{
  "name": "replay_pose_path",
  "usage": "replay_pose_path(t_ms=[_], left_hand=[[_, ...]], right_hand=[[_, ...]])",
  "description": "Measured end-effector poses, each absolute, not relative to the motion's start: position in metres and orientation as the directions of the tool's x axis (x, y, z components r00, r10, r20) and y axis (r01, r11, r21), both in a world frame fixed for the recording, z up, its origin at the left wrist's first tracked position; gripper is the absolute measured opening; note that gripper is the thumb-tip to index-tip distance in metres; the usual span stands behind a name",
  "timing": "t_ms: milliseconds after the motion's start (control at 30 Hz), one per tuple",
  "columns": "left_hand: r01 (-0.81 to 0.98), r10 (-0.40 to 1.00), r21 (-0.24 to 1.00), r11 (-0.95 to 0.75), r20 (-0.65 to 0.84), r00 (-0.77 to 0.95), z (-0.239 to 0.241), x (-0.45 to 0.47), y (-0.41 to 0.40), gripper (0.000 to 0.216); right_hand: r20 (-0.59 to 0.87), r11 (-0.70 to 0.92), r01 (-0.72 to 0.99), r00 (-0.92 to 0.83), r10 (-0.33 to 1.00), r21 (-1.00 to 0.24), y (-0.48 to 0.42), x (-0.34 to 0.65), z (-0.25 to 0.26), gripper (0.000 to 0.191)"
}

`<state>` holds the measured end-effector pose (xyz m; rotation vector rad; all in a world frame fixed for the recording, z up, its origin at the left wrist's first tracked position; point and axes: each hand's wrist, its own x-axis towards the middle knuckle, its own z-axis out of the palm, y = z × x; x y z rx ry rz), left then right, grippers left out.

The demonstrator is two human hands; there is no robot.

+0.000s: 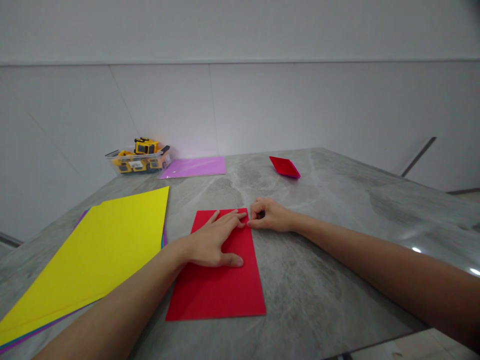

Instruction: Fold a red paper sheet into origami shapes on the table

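Red sheet overlain by spread, flat left hand; right edge adjoined by curled right hand, grip indiscernible.

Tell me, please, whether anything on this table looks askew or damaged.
Only something minor: the stack on the left is not squared up, since a purple sheet peeks out from under the yellow sheet. I see no spills, and the red paper under the left hand shows no visible tear.
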<state>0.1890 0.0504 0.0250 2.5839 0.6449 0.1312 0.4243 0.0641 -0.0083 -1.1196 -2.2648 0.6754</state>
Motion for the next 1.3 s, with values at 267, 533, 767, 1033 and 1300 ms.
replay_pose_path(t_ms=[267, 533, 767, 1033, 1300], left_hand=[[0.43, 0.455, 0.431, -0.793, -0.048, 0.889, 0.029, 0.19, 0.049, 0.08], [0.418, 0.448, 0.448, -0.791, -0.041, 0.893, 0.027, 0.189, 0.051, 0.073], [0.417, 0.433, 0.416, -0.808, -0.061, 0.899, 0.027, 0.188, 0.052, 0.075], [0.444, 0.465, 0.434, -0.784, -0.062, 0.883, 0.027, 0.188, 0.051, 0.078], [0.522, 0.543, 0.386, -0.761, -0.063, 0.837, 0.025, 0.186, 0.053, 0.078]], right_hand=[[0.24, 0.517, 0.581, -0.488, 0.839, -0.628, 0.072, 0.426, -0.011, 0.024], [0.198, 0.483, 0.604, -0.476, 0.857, -0.634, 0.084, 0.429, -0.008, 0.025], [0.2, 0.453, 0.624, -0.434, 0.878, -0.637, 0.097, 0.432, -0.01, 0.024], [0.197, 0.387, 0.611, -0.355, 0.914, -0.691, 0.102, 0.429, -0.01, 0.021], [0.114, 0.293, 0.53, -0.344, 0.932, -0.796, 0.075, 0.433, -0.006, 0.025]])
